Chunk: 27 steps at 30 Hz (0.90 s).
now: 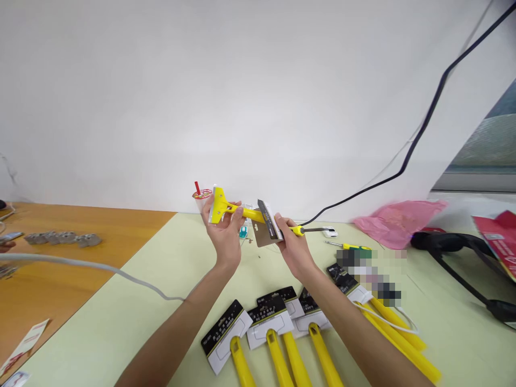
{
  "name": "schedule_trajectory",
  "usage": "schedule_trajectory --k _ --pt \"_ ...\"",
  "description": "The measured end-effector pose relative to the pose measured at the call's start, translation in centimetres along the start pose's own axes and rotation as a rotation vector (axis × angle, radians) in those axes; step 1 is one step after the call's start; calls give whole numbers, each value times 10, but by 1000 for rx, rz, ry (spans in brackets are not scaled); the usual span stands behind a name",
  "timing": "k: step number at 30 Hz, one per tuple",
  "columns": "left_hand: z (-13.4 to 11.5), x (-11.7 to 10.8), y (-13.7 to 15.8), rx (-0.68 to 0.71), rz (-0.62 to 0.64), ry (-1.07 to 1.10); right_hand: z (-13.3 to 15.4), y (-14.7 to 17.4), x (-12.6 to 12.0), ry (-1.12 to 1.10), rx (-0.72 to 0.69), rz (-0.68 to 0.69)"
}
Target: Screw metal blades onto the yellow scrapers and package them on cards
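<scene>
My left hand [226,231] is closed around the neck of a yellow scraper [218,205], its wide head pointing up and to the left. The scraper's handle runs right toward a black, white and brown packaging card [266,230]. My right hand [296,244] pinches this card between thumb and fingers. From the same hand sticks out a yellow end with a thin grey shaft [312,230], which looks like a screwdriver; its grip is mostly hidden. Several carded yellow scrapers [278,360] lie below my forearms, handles toward me.
A yellow-green screwdriver [357,247] lies right, near a pink plastic bag [397,220] and black straps [451,252]. Behind my left hand stands a cup with a red straw [197,188]. A grey cable [100,266] crosses at left; a black cable [423,129] hangs along the wall.
</scene>
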<state>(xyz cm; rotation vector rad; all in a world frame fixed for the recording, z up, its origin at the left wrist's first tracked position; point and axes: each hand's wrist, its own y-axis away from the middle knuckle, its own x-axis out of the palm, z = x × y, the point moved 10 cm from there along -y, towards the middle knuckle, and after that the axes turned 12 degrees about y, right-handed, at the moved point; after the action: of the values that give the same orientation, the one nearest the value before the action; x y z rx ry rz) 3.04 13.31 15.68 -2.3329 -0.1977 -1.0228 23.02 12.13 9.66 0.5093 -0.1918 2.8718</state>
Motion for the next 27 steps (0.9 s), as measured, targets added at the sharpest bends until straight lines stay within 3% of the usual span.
schedule_trajectory --k 5,11,14,22,27 --pt "-7 5 -6 17 46 -2 13 -1 8 167 -18 191" --pt "-3 18 -15 -129 186 -62 33 2 13 416 -86 432" --pt "-4 22 -23 -163 249 -91 41 5 12 519 -103 494" --pt "-3 21 -30 -274 272 -149 44 21 28 590 -112 672" --pt "-6 23 -28 -306 309 -226 44 28 30 580 -101 692"
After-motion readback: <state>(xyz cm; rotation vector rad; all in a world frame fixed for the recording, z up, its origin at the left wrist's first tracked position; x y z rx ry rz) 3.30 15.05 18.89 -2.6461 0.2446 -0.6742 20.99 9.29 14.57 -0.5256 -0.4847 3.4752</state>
